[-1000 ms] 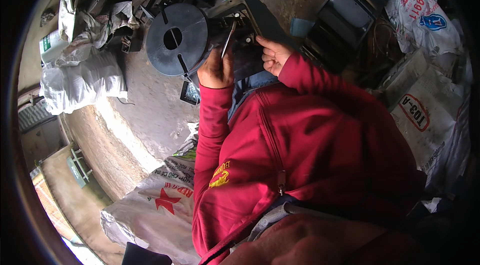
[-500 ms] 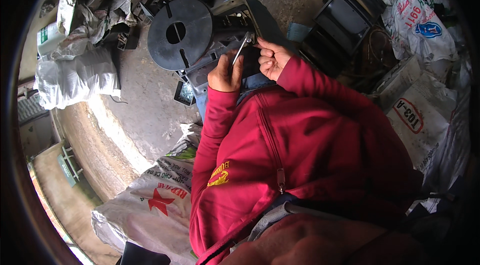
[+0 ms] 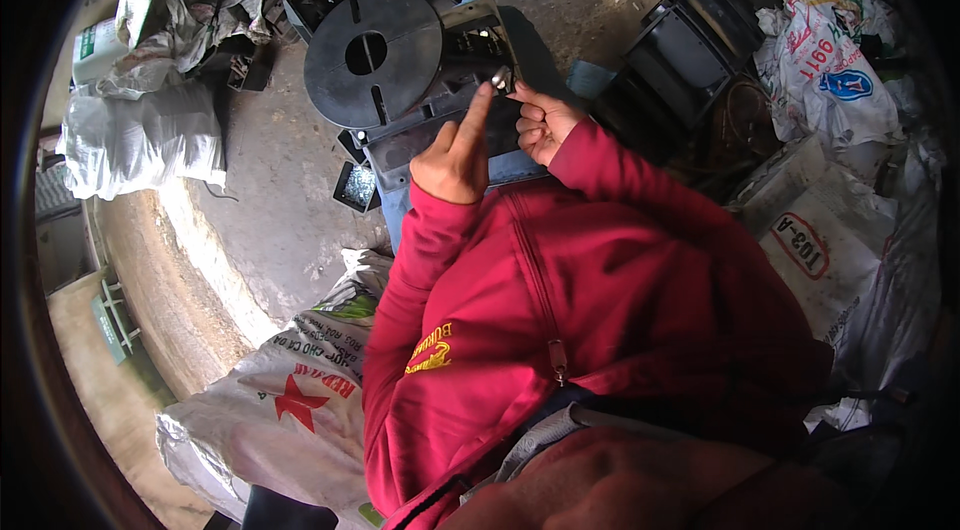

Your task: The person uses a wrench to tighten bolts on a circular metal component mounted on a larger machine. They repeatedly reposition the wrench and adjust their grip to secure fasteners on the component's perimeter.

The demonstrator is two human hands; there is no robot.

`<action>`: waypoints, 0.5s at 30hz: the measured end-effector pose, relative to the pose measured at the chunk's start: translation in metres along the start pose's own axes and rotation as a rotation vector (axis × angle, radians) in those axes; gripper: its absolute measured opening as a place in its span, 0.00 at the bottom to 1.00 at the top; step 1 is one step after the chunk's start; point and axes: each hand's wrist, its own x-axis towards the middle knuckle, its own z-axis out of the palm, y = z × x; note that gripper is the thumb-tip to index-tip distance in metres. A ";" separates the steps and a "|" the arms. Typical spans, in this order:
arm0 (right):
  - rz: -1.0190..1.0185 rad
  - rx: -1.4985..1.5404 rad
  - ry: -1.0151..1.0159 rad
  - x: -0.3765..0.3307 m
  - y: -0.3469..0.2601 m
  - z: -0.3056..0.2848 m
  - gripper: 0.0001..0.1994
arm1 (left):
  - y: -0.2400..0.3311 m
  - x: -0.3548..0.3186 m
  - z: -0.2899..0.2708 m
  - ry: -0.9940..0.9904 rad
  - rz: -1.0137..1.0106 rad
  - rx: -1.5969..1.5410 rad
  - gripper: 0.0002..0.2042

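Note:
A dark machine frame (image 3: 400,152) with a large round black disc (image 3: 332,62) lies in front of me; the disc has a central hole and slots. Over the frame's right part is a small shiny metal piece (image 3: 500,80), its kind too small to tell. My left hand (image 3: 452,162) reaches toward it with the index finger stretched out, its tip at the piece, and other fingers bent. I see nothing held in that hand. From the right, my right hand (image 3: 545,126) pinches beside the metal piece, fingers curled; what lies in the pinch is mostly hidden.
A small black tray (image 3: 356,186) of shiny small parts stands left of the frame. Printed white sacks lie at lower left (image 3: 270,430) and right (image 3: 825,80). A black box-like housing (image 3: 690,45) stands at upper right, and a white wrapped bundle (image 3: 145,140) at left.
The slim silver rod-like tool in my left hand no longer shows as a long rod. My left index finger has straightened upward to the metal piece. My right hand has stayed nearly in place.

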 end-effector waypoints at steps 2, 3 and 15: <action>0.023 0.031 0.024 0.000 0.000 0.001 0.13 | 0.002 0.001 -0.001 -0.077 -0.001 0.099 0.28; 0.035 0.046 0.037 0.000 -0.001 0.001 0.13 | 0.005 0.001 -0.005 -0.102 -0.021 0.089 0.27; -0.047 -0.041 0.066 -0.002 0.002 0.004 0.14 | 0.007 0.018 -0.016 0.053 0.015 -0.109 0.27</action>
